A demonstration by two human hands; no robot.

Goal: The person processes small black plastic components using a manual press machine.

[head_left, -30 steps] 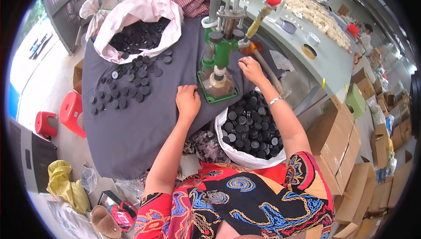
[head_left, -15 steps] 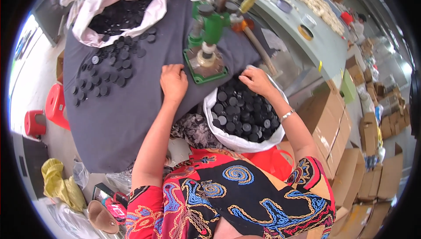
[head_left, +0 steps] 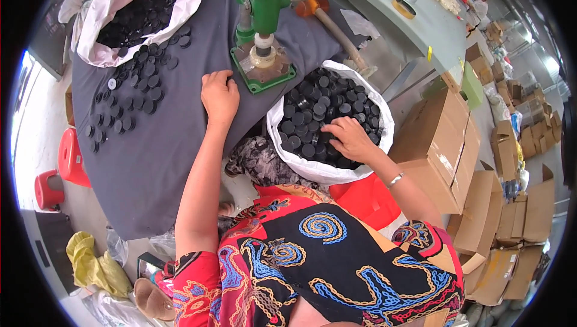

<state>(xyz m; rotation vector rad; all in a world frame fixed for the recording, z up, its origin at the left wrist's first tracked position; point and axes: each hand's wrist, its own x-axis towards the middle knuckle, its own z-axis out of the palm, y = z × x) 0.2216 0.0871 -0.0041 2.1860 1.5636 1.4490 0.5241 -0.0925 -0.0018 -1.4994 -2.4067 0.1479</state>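
Observation:
My left hand [head_left: 220,97] rests on the dark grey cloth beside the green press base, its fingers curled closed. A bit of black shows at its fingertips, too small to name. My right hand [head_left: 351,139] reaches over a white sack [head_left: 277,150] full of round black caps [head_left: 311,109], its fingertips among them. A gap shows between thumb and fingers, and I see no cap held there. The green hand press [head_left: 263,57] stands on the cloth with its metal plunger down on a round pale fixture [head_left: 262,63].
At the far left, a pinkish-white sack [head_left: 90,45] holds more black caps, with loose caps [head_left: 129,96] scattered before it. A hammer [head_left: 339,33] lies right of the press. Cardboard boxes [head_left: 433,141] stand at the right, red stools [head_left: 72,157] at the left.
My right hand has moved from the sack's far rim, near the press, down among the caps. My left hand stays curled beside the base. The whole view has shifted slightly.

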